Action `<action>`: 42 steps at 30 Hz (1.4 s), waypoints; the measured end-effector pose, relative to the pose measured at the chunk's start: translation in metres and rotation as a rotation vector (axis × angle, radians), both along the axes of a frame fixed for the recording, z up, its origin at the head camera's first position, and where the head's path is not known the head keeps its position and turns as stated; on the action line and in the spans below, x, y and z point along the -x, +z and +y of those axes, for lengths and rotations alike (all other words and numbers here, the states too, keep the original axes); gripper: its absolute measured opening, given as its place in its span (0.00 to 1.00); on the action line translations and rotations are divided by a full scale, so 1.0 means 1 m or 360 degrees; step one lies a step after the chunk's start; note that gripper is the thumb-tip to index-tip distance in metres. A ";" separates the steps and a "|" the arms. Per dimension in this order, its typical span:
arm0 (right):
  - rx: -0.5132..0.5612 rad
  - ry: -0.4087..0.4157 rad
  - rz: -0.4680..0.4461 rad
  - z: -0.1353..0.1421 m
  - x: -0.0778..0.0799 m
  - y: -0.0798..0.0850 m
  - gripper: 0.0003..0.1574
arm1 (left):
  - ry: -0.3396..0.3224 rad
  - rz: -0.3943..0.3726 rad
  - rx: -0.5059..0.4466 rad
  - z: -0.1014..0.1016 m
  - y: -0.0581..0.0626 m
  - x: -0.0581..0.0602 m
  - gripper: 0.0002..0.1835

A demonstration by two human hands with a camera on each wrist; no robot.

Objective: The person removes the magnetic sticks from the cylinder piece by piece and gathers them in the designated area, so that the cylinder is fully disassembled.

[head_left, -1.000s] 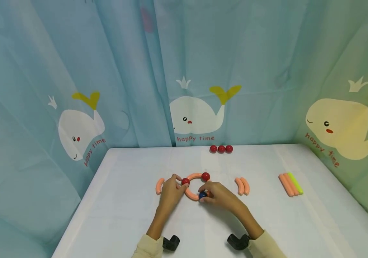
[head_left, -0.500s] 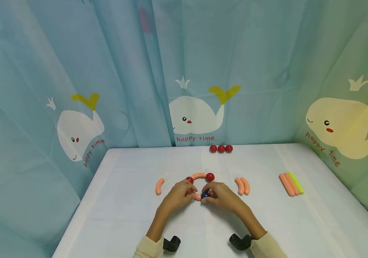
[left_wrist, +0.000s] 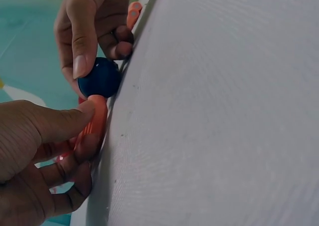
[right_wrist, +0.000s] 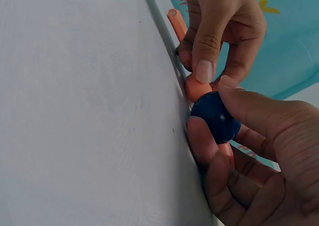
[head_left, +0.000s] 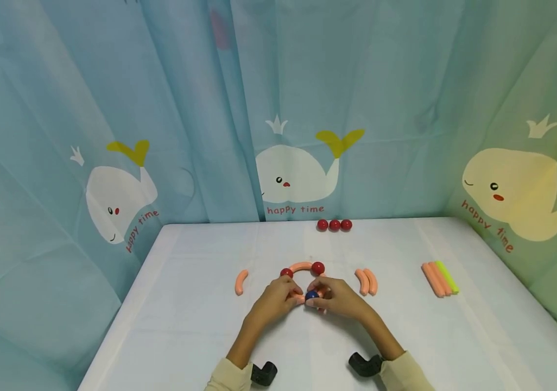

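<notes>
A ring of curved orange rods (head_left: 301, 266) joined by balls lies mid-table. Red balls mark its far left (head_left: 286, 272) and far right (head_left: 318, 268), and a blue ball (head_left: 311, 296) its near side. My left hand (head_left: 276, 298) pinches the near curved orange rod (left_wrist: 98, 117) between thumb and fingers, its end right at the blue ball. My right hand (head_left: 341, 297) holds the blue ball (right_wrist: 216, 117) between thumb and fingertips. Another orange rod (right_wrist: 227, 153) comes off the ball under the right fingers, mostly hidden there.
One curved orange rod (head_left: 241, 282) lies left of the ring, two more (head_left: 366, 282) to the right. Farther right are straight orange rods (head_left: 436, 279) and a yellow-green rod (head_left: 448, 277). Three red balls (head_left: 334, 225) line the table's back edge before a whale-print curtain (head_left: 386, 179).
My left hand has gone from the left red ball to the near rod beside the blue ball. The ring has shifted slightly right, and my right hand keeps its hold on the blue ball.
</notes>
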State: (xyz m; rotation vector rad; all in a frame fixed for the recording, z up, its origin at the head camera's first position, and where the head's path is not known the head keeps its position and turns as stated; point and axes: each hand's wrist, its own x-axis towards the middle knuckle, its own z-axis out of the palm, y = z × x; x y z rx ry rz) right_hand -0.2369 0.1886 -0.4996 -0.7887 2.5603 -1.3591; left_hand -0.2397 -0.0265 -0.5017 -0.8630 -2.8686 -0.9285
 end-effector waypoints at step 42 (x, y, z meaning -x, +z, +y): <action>0.0026 0.0018 -0.0040 0.007 -0.001 0.003 0.20 | 0.0001 0.0087 0.0009 -0.012 0.007 0.003 0.07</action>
